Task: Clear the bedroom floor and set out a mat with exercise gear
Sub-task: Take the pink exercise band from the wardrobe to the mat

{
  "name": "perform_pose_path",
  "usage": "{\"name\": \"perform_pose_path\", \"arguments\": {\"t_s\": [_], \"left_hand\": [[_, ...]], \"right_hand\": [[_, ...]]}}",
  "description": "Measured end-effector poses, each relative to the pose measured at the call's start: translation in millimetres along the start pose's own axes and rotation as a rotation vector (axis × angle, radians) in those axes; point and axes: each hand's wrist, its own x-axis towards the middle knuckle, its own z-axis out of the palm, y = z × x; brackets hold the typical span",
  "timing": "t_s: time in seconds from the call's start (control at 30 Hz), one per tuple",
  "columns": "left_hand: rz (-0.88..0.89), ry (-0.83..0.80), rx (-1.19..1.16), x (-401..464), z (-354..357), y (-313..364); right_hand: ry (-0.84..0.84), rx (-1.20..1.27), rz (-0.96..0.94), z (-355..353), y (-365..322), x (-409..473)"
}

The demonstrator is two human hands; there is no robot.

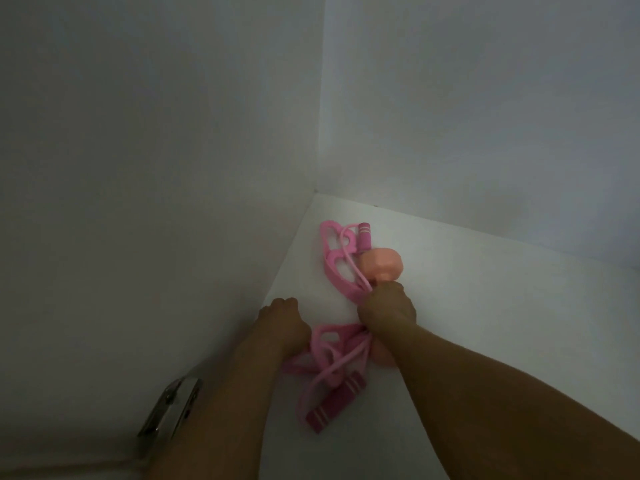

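Both bare forearms reach onto the white shelf (485,306). Right hand (388,308) grips the peach plastic dumbbell (381,263) amid tangled pink rubber resistance bands (337,258) near the shelf's back-left corner; left hand (282,318), fingers curled at the shelf's left edge — its grip, can't tell.

No text, label or number can be read — only plain white stripes.

White shelf (485,306) carries a peach dumbbell (381,263) near its back corner, pink resistance bands (337,268) tangled just beside it, left and nearer.
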Motion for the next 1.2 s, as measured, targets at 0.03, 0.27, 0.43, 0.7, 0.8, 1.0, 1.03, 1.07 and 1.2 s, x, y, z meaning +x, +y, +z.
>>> {"name": "perform_pose_path", "arguments": {"t_s": [0.03, 0.27, 0.43, 0.7, 0.8, 1.0, 1.03, 1.07, 1.2], "left_hand": [[0.000, 0.008, 0.000, 1, 1, -1], [-0.042, -0.002, -0.105, -6, -4, 0], [0.011, 0.045, -0.104, -25, -13, 14], [0.071, -0.002, 0.070, -147, -62, 52], [0.053, -0.054, 0.057, -204, -105, 70], [0.019, -0.091, 0.016, -360, -204, 114], [0.007, -0.074, 0.013, -386, -217, 120], [0.000, -0.056, 0.002, -414, -230, 125], [-0.044, 0.000, -0.067, -526, -288, 141]], "right_hand": [[-0.009, 0.002, -0.002, -1, 0, 2], [-0.096, -0.017, -0.126, -19, 4, -4], [-0.086, -0.037, -0.183, -38, 17, -34], [-0.155, -0.332, -0.377, -162, -6, -127], [-0.197, -0.407, -0.436, -221, -27, -174], [-0.280, -0.568, -0.522, -345, -67, -295], [-0.295, -0.593, -0.530, -365, -71, -317], [-0.304, -0.616, -0.546, -384, -76, -341], [-0.325, -0.657, -0.598, -464, -93, -438]]}}
